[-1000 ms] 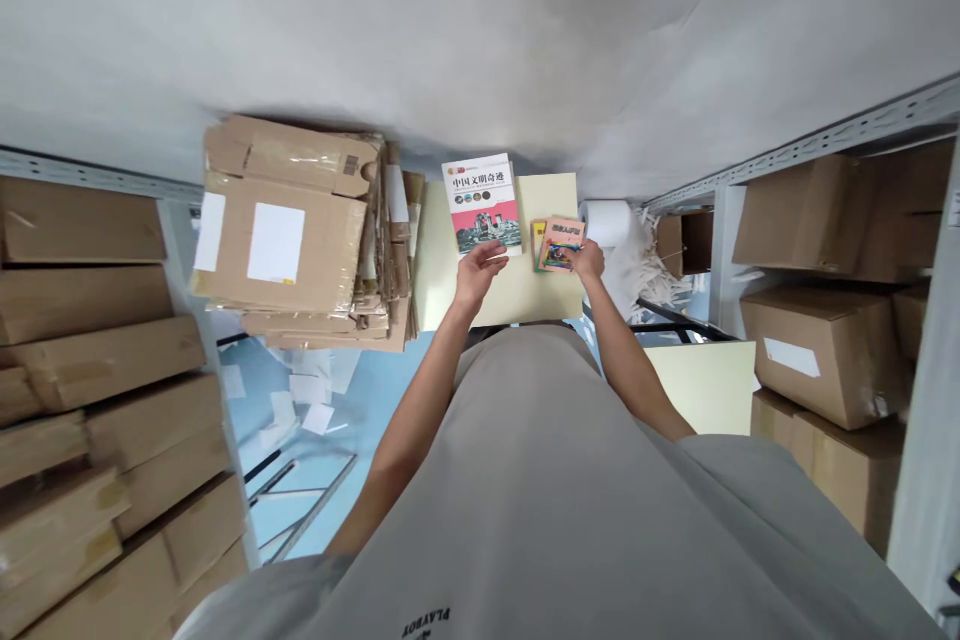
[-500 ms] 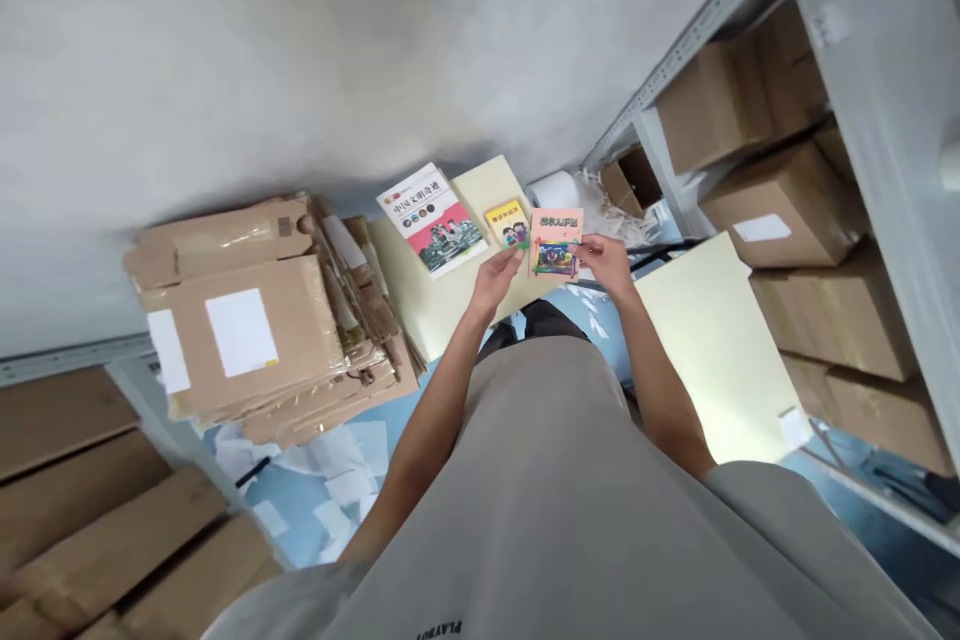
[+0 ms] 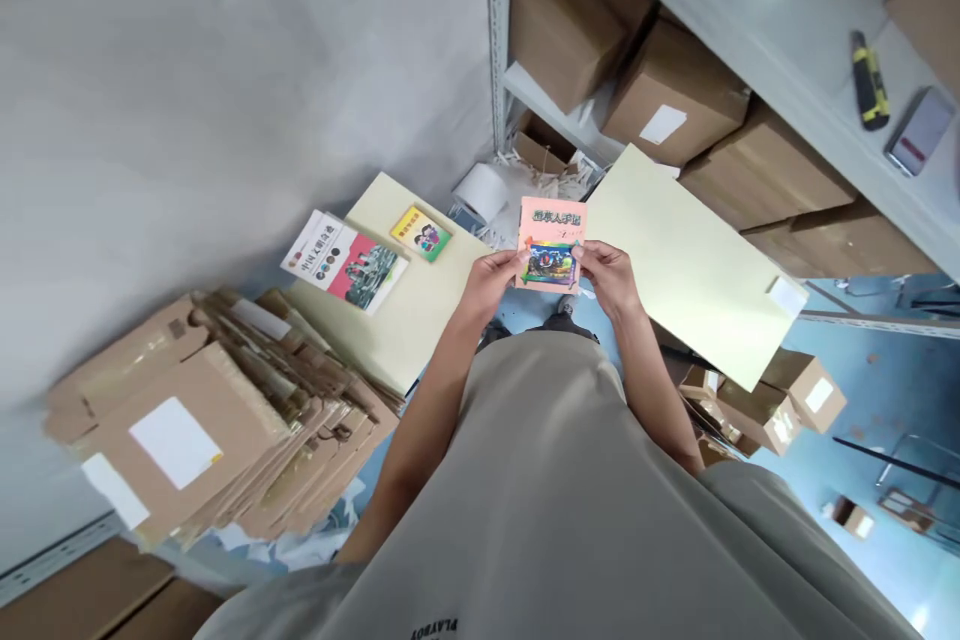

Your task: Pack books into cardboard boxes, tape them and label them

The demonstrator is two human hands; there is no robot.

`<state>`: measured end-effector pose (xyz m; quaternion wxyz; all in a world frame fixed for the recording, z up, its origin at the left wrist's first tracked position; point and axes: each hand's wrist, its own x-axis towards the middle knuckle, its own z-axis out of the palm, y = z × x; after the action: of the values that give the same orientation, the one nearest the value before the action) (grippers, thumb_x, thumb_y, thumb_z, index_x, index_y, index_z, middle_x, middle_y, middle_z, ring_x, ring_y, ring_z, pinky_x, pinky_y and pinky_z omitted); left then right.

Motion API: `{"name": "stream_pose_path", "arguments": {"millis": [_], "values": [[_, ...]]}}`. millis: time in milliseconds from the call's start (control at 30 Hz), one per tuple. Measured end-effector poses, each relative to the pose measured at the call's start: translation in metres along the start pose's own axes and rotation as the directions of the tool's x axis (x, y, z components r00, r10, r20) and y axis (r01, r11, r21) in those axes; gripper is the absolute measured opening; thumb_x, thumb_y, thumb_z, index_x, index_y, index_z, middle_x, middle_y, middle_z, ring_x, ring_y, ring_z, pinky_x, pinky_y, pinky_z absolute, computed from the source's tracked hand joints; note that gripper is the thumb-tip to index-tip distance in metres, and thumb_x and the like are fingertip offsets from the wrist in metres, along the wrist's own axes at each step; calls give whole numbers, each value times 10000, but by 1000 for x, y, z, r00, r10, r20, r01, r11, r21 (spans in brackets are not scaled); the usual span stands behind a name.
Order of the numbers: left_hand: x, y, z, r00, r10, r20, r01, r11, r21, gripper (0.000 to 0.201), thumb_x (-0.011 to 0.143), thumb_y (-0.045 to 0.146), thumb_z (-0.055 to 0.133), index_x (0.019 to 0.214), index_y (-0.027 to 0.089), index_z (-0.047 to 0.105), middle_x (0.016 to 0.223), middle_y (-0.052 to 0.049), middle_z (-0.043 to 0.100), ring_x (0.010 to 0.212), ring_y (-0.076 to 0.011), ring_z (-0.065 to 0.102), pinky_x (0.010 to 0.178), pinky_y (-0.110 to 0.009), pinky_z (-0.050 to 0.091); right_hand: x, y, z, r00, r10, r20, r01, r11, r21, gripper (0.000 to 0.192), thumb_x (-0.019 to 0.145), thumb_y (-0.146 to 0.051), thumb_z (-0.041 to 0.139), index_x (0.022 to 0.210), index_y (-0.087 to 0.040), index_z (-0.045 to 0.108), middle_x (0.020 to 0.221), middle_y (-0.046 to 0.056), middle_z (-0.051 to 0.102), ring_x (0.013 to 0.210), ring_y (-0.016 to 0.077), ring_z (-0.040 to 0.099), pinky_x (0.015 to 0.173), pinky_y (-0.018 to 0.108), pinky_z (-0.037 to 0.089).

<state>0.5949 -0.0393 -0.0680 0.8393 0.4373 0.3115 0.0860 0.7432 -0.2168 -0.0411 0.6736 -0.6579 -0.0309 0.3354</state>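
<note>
Both hands hold a small pink book [image 3: 551, 245] up in the air, between the two tables. The left hand [image 3: 491, 278] pinches its left edge, the right hand [image 3: 609, 272] its right edge. It looks thin, light and bendy, so holding both edges seems best. Its words are too blurry to read.

Both hands, left hand [image 3: 491, 278] and right hand [image 3: 609, 272], hold a small pink booklet [image 3: 551, 244] above the pale table [image 3: 420, 320].

shirt: grey-beige tee, short sleeves | print: dark lettering at hem (partly cut off) | forearms: bare
</note>
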Motion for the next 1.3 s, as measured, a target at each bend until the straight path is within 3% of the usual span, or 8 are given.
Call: {"name": "stream_pose_path", "arguments": {"millis": [167, 467, 633, 767, 933, 1100, 1200, 1300], "values": [[32, -12, 70, 999, -17, 39, 15, 999, 49, 714, 565, 748, 1151, 975, 205, 936, 873, -43, 860, 785, -189, 776, 747, -313, 635, 7, -16, -69, 994, -91, -56, 91, 996, -9, 635, 620, -769, 1115, 955, -262, 930, 939, 39, 921, 803, 224, 842, 760, 379, 732], [94, -70, 227, 999, -7, 49, 2, 993, 119, 688, 502, 654, 1177, 961, 204, 933, 856, -44, 858, 750, -182, 757, 677, -284, 584, 22, -36, -230, 963, -183, -199, 191, 981, 21, 618, 689, -786, 1077, 954, -252, 913, 840, 11, 867, 745, 198, 778, 756, 378, 716], [108, -96, 288, 999, 36, 20, -39, 985, 169, 631, 519, 616, 1173, 935, 206, 935, 878, -40, 856, 718, -151, 690, 621, -259, 472, 23, -37, -286, 935, -205, -290, 219, 976, 18, 631, 749, -779, 1044, 1045, -238, 907, 890, 28, 878, 798, 220, 789, 776, 396, 707], [114, -105, 315, 999, 46, 20, -49, 979, 197, 593, 532, 582, 1169, 926, 198, 947, 819, -23, 824, 656, -117, 612, 595, -253, 401, 28, -31, -310, 903, -248, -351, 268, 963, 6, 684, 778, -797, 1020, 1126, -228, 868, 873, 29, 869, 772, 209, 765, 789, 393, 696], [121, -105, 335, 999, 34, 39, -42, 975, 220, 588, 532, 548, 1177, 949, 196, 958, 909, -55, 870, 722, -140, 668, 649, -264, 478, 34, -21, -326, 858, -297, -419, 288, 954, -87, 758, 870, -812, 945, 1345, -240, 798, 1002, 73, 901, 879, 244, 819, 870, 412, 718], [121, -102, 352, 991, 94, 96, -116, 959, 258, 519, 613, 535, 1165, 949, 203, 950, 931, -49, 875, 912, -219, 780, 842, -323, 622, 24, -26, -324, 729, -448, -518, 296, 888, -352, 525, 1015, -738, 817, 1237, -262, 843, 1291, 141, 881, 1142, 292, 840, 990, 456, 732], [111, -107, 365, 985, 122, 118, -154, 934, 322, 491, 677, 550, 1128, 965, 197, 944, 942, -48, 876, 965, -250, 803, 875, -352, 653, 16, -35, -310, 778, -407, -480, 299, 910, -287, 561, 1009, -786, 798, 1181, -259, 882, 1299, 141, 887, 1163, 306, 844, 1051, 476, 732], [97, -114, 375, 958, 134, 255, -228, 893, 387, 475, 788, 586, 1059, 1036, 197, 948, 1029, -68, 897, 990, -270, 819, 907, -386, 686, 11, -44, -299, 841, -311, -443, 268, 950, -158, 708, 872, -864, 908, 1259, -272, 870, 1256, 102, 891, 1156, 296, 836, 1024, 426, 729]]}}
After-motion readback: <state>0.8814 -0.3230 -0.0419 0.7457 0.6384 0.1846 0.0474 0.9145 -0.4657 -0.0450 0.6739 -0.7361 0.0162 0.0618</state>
